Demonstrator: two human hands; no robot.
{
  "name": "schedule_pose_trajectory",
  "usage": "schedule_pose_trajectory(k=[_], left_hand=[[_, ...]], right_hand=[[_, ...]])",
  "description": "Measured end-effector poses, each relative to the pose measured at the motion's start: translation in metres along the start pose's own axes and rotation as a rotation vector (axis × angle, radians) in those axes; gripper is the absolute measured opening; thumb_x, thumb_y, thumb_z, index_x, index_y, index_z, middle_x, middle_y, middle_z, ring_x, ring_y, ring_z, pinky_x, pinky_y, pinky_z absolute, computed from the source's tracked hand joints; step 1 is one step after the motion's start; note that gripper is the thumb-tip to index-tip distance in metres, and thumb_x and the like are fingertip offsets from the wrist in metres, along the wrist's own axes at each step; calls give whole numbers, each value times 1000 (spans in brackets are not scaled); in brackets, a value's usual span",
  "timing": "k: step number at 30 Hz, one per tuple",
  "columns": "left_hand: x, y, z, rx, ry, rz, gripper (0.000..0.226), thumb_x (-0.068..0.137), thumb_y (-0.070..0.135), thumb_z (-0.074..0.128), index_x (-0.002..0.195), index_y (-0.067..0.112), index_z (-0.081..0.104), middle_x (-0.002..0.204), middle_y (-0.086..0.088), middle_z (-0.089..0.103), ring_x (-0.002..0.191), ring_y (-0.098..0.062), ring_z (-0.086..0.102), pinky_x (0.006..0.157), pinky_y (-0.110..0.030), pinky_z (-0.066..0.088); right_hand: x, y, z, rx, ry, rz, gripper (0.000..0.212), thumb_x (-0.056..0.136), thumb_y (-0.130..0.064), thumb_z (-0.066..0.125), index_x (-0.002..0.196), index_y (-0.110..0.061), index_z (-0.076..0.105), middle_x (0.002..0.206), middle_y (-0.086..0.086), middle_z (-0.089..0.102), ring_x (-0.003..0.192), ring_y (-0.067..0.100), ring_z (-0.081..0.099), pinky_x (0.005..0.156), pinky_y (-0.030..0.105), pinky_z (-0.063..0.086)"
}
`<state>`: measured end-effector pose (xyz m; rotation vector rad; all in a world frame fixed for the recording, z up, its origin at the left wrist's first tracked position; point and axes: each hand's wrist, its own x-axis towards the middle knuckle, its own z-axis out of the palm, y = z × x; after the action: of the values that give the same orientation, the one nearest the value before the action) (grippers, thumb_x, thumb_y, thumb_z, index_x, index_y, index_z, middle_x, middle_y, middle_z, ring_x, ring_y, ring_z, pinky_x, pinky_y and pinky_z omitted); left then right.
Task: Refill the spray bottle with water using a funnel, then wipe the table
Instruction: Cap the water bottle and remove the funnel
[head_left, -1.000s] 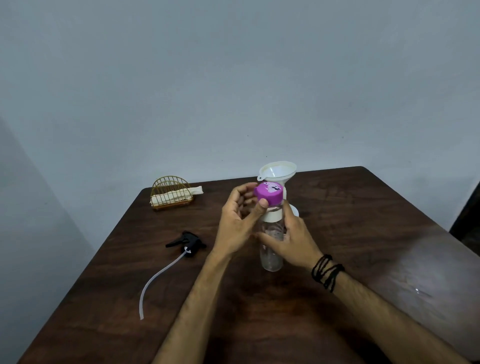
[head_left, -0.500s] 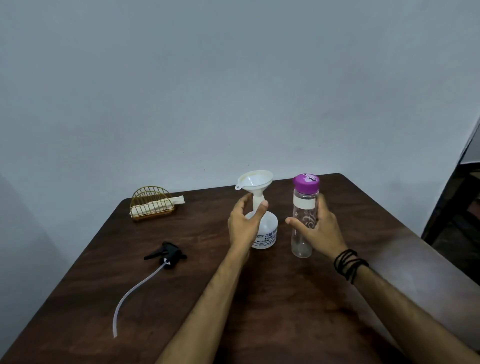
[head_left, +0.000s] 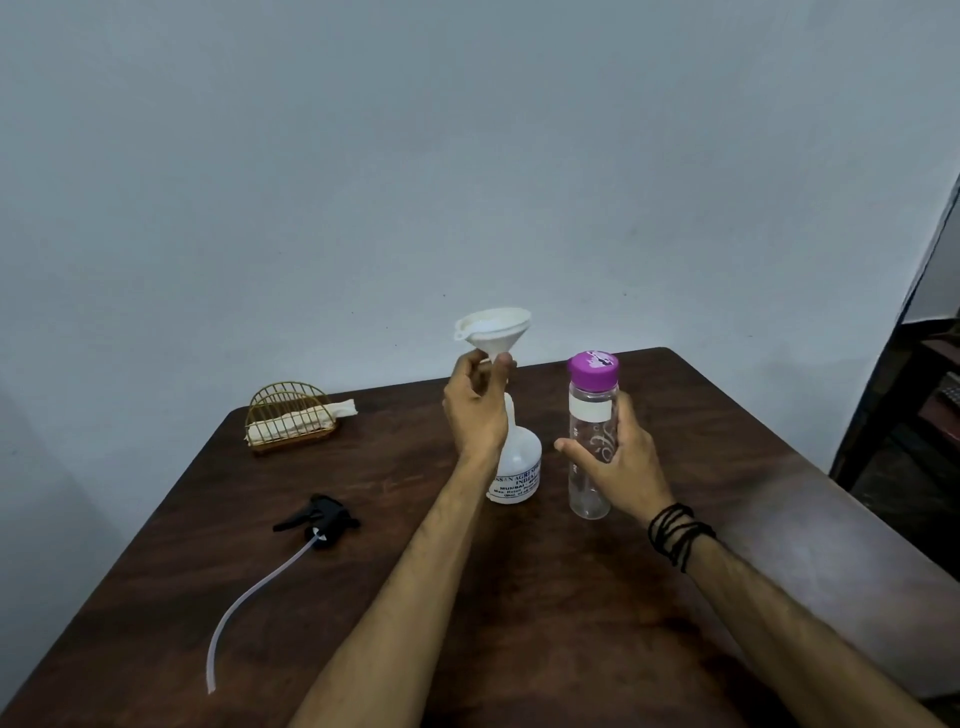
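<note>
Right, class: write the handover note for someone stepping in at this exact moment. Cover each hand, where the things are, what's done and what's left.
Left hand: grip pinches the funnel at its stem, over the spray bottle; whether the stem sits in the neck cannot be told.
Right hand: grip around the water bottle, upright on the table, purple cap on.
Spray head with tube lies left, off the bottle. Cloth in the wire holder at the back left.
Done: spray head removed.
Left: refit the head, wipe the table. Whether water was already poured cannot be told.

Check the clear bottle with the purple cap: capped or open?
Capped. The purple cap sits on the upright clear bottle, held by the right hand.
</note>
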<state>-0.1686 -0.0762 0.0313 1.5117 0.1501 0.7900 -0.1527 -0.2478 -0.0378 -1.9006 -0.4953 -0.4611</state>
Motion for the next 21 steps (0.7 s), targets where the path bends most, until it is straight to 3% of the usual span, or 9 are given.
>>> schedule_pose_trajectory(k=[2, 5, 9, 12, 16, 21], left_hand=[[3, 17, -3, 53, 8, 70, 12, 91, 32, 72, 98, 24, 66, 82, 0, 74, 75, 1, 66, 70, -11, 48], [-2, 36, -11, 184, -24, 170, 14, 82, 29, 80, 95, 26, 74, 79, 18, 70, 72, 8, 63, 64, -5, 45], [-18, 43, -12, 306, -72, 185, 19, 75, 23, 83, 93, 19, 79, 77, 11, 73, 71, -3, 67, 64, -12, 50], [-29, 36, -5, 502, -142, 204, 24, 75, 30, 81, 95, 17, 77, 92, 3, 69, 78, -10, 65, 71, -26, 53], [-48, 15, 20, 746, -289, 241, 19, 85, 30, 61, 93, 16, 70, 99, -1, 69, 89, -21, 66, 71, -33, 52], [-69, -24, 44, 904, -458, 214, 9, 88, 26, 53, 93, 18, 53, 94, -8, 71, 88, -32, 66, 66, -34, 41]], right_hand=[[1, 2, 0, -2, -13, 7, 79, 75, -39, 85, 138, -22, 41, 119, -6, 64, 103, 7, 65, 84, 11, 48], [7, 3, -7, -16, 21, 10, 76, 73, -40, 86, 134, -25, 42, 115, -9, 64, 101, 6, 65, 79, 1, 45], [13, 11, -25, -33, 141, 27, 77, 75, -32, 87, 136, -20, 43, 114, -9, 62, 95, 5, 64, 74, -4, 41], [15, 19, -35, -48, 203, 77, 76, 76, -33, 86, 137, -20, 42, 108, -10, 62, 88, -9, 61, 68, -5, 40], [21, 29, -48, -80, 275, 152, 78, 74, -39, 85, 135, -18, 41, 102, -8, 62, 86, 11, 63, 70, 7, 40], [25, 38, -66, -134, 237, 122, 84, 77, -40, 83, 142, -22, 35, 127, 2, 63, 108, 17, 61, 91, 32, 48]])
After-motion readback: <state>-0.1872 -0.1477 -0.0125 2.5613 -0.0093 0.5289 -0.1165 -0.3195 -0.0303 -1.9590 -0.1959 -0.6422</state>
